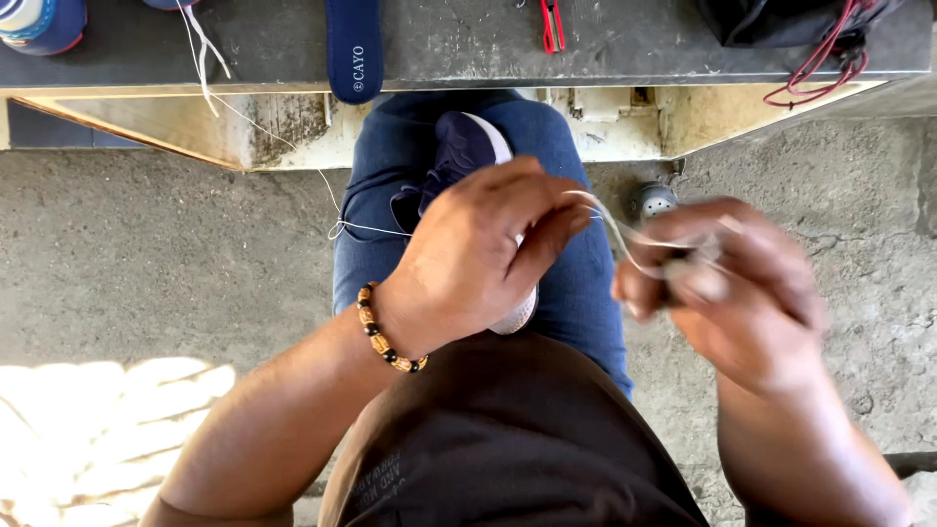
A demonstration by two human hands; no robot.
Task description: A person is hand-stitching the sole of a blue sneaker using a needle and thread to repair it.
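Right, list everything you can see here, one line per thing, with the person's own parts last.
shoe: one, dark blue with a white sole, on the lap under the left hand
thread: one, white, stretched between both hands, trailing left up to the bench
insole: one, dark blue, lying over the bench edge
red tool: one, on the bench, only partly in view
dark bag: one, black, top right on the bench
red cord: one, hanging off the bag
bench: one, grey, across the top
bracelet: one, brown and black beads, left wrist
jeans: blue, on the legs
left hand: pinching the thread over the shoe
right hand: blurred, closed on the thread's other end
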